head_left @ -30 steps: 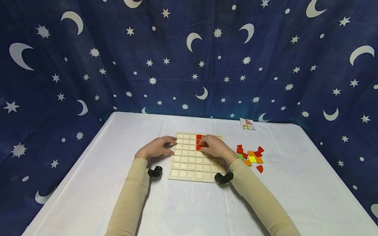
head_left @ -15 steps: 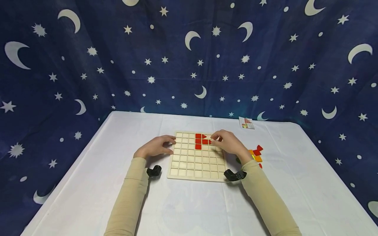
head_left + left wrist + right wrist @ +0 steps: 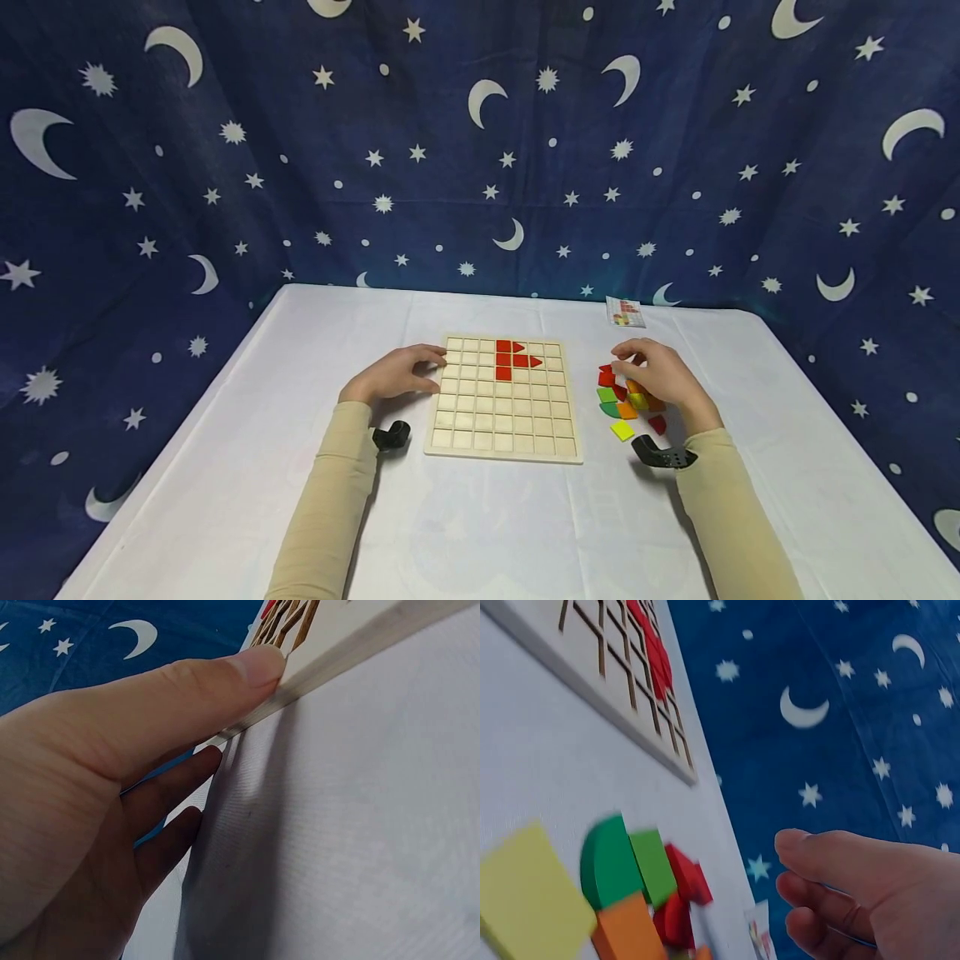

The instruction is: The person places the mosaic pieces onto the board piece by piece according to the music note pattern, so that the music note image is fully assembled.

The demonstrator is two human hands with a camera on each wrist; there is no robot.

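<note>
A white table is stretching beneath all the fingers. A wooden grid board is lying between the left hand and the right hand, touching the left thumb. The left thumb and fingers are spreading apart; only the left wrist view is showing the thumb overlapping the board's edge. The right fingers are curving loosely, the right wrist view revealing a small gap under the thumb. Loose coloured pieces are lying below and near the right fingertips; whether they are touching is unclear. A picture card is lying beyond those fingertips. Red pieces are sitting in board cells, apart from all fingers.
</note>
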